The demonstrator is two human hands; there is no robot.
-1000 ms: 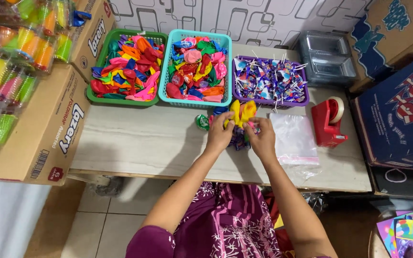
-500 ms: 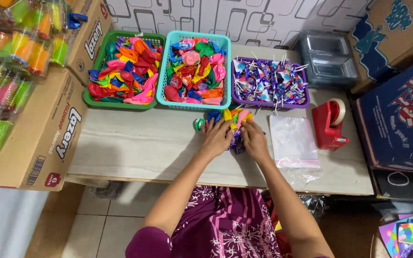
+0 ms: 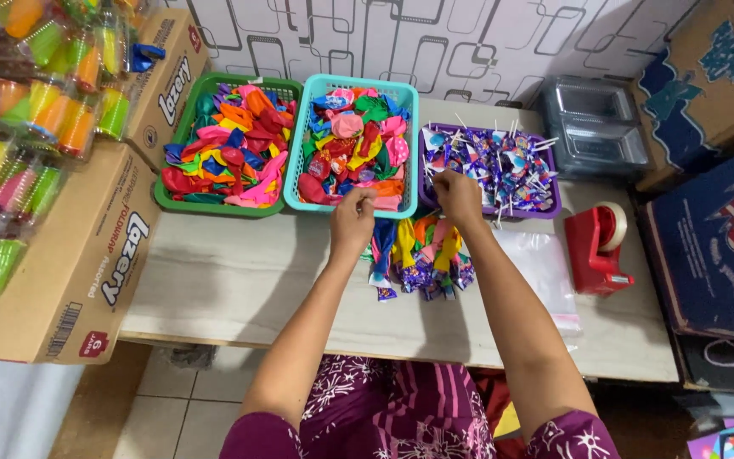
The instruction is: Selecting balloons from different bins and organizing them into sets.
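Teal basket (image 3: 299, 161) edge meets the pinched-shut left hand (image 3: 352, 223); right hand (image 3: 458, 197) pinches wrapped lollipops (image 3: 490, 166) beside brown cartons (image 3: 87, 263).

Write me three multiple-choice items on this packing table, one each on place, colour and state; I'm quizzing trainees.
1. Where is the tape dispenser?
A. right of the plastic bags
B. in the green basket
C. on the left box

2. What colour is the basket holding the lollipops?
A. green
B. teal
C. purple

3. What is the left hand doing?
A. resting flat
B. reaching at the teal basket
C. holding the dispenser

A: it sits beside the bags.
C: its rim is purple.
B: its fingers meet the near edge.
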